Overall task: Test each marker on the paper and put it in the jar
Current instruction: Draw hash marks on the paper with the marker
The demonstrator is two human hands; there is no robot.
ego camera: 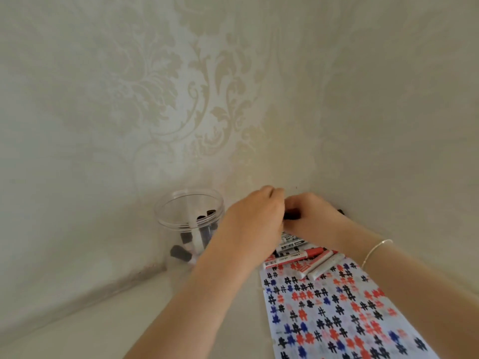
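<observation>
A clear plastic jar point(166, 218) stands by the wall at the left, with several black-capped markers inside. The paper point(334, 314), covered in black, red and blue hash marks, lies to the right. Several white markers point(300, 256) with red and black caps lie at its far end. My left hand point(254, 224) and my right hand point(313, 216) meet above those markers. Between them they hold a black marker point(291, 214); only a short dark piece shows between the fingers. Whether its cap is on or off is hidden.
A patterned cream wall rises right behind the jar and the hands, forming a corner at the right. The pale tabletop point(129, 320) spreads at the lower left. A thin bracelet point(375, 250) circles my right wrist.
</observation>
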